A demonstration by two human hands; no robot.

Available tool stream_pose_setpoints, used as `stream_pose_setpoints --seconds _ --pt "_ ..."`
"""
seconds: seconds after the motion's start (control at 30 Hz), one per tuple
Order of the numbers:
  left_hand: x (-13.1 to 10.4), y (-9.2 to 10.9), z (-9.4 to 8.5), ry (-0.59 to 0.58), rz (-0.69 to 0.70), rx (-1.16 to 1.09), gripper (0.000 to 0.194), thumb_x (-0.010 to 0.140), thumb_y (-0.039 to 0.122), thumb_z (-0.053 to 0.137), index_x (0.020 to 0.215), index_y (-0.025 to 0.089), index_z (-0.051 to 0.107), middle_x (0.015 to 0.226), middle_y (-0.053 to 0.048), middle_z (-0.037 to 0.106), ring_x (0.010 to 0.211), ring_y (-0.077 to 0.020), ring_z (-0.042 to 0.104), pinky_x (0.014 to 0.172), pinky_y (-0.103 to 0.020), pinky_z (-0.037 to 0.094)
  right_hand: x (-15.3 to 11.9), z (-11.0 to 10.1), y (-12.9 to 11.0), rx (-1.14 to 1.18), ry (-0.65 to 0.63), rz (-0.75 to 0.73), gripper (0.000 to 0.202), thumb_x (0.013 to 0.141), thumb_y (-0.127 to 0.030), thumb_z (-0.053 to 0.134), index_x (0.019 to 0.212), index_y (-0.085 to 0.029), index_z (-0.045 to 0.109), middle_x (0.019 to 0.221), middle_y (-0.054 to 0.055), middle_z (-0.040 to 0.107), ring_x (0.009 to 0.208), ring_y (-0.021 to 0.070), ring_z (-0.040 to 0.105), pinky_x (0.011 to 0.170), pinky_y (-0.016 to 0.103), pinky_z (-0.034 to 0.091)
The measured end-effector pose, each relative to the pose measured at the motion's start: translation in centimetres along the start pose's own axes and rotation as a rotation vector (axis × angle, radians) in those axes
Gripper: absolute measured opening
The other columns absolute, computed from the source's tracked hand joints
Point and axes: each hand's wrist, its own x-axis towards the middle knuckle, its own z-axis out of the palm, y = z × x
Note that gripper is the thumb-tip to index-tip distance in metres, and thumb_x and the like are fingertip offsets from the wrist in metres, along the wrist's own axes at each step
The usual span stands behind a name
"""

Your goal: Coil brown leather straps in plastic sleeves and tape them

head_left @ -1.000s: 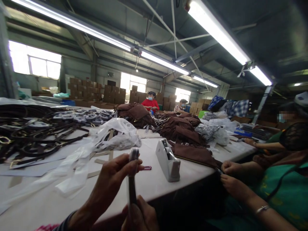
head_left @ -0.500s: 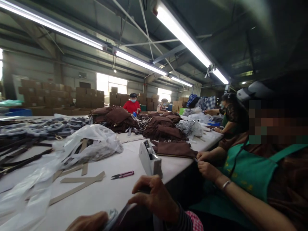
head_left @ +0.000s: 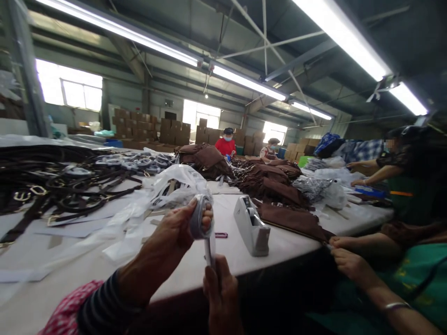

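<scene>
My left hand (head_left: 178, 221) is raised over the table's near edge, closed around a grey coiled strap (head_left: 197, 221) with fingertips showing through the loop. A flat strip (head_left: 209, 249) hangs from the coil. Below it, my right hand (head_left: 223, 291) is closed around the strip's lower end. To the right of my hands stands a grey tape dispenser (head_left: 260, 242). Partly behind the coil lies a pair of pink-handled thread snips (head_left: 221, 235). A crumpled clear plastic bag (head_left: 181, 179) sits beyond my left hand.
Dark straps with buckles (head_left: 80, 195) and several grey coils (head_left: 139, 160) cover the left side. Brown fringed bags (head_left: 275, 184) are heaped at the centre. On the right, a co-worker's hands (head_left: 345, 256) hold a brown bag (head_left: 289, 221) at the table edge.
The view has swung left. My hands have come up from the bottom edge, and the grey coil is now raised in my left hand. My right hand has moved down onto the strip.
</scene>
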Motion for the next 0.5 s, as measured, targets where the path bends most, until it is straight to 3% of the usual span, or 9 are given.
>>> stream_pose_setpoints --seconds 0.1,0.23,0.37,0.43,0.5 --pt "0.5 0.7 0.2 -0.014 0.115 0.148 0.026 0.089 0.032 0.079 0.100 0.009 0.077 0.091 -0.011 0.079 0.079 -0.0181 0.074 0.075 -0.026 0.059 -0.3 0.1 0.0 -0.149 0.006 0.006 0.071 0.090 -0.084 0.046 0.109 -0.019 0.070 0.062 0.002 0.051 0.056 0.0172 0.046 0.054 0.032 0.037" --pt "0.5 -0.3 -1.7 -0.001 0.278 0.604 0.026 0.091 0.038 0.075 0.105 0.016 0.076 0.100 -0.010 0.080 0.093 -0.0257 0.076 0.080 -0.031 0.057 0.1 -1.5 -2.4 0.077 -0.281 0.183 0.062 0.091 -0.075 0.058 0.102 -0.015 0.070 0.067 0.001 0.058 0.053 0.0107 0.049 0.052 0.025 0.035" --pt "0.1 -2.6 -4.4 0.039 0.656 1.177 0.014 0.098 0.029 0.065 0.094 0.018 0.073 0.092 -0.009 0.077 0.086 -0.0247 0.072 0.076 -0.031 0.051 0.5 -2.6 -3.6 0.282 -0.430 0.412 0.061 0.085 -0.071 0.069 0.099 -0.012 0.073 0.080 0.004 0.065 0.054 0.0096 0.059 0.046 0.019 0.036" --pt "-0.2 -3.3 -5.8 -0.079 0.812 1.380 0.017 0.101 0.023 0.058 0.095 0.018 0.074 0.088 -0.011 0.074 0.079 -0.0232 0.069 0.073 -0.031 0.050 0.6 -2.5 -3.4 0.391 -0.440 0.447 0.058 0.084 -0.067 0.074 0.100 -0.011 0.073 0.072 0.001 0.061 0.051 0.0079 0.056 0.045 0.018 0.040" --pt "-0.6 -3.2 -6.7 -0.278 0.859 1.534 0.026 0.103 0.019 0.050 0.102 0.017 0.075 0.088 -0.012 0.074 0.077 -0.0236 0.067 0.074 -0.032 0.051 0.8 -2.4 -3.3 0.456 -0.442 0.466 0.055 0.084 -0.063 0.075 0.104 -0.012 0.072 0.065 -0.003 0.057 0.045 0.0059 0.048 0.044 0.017 0.043"
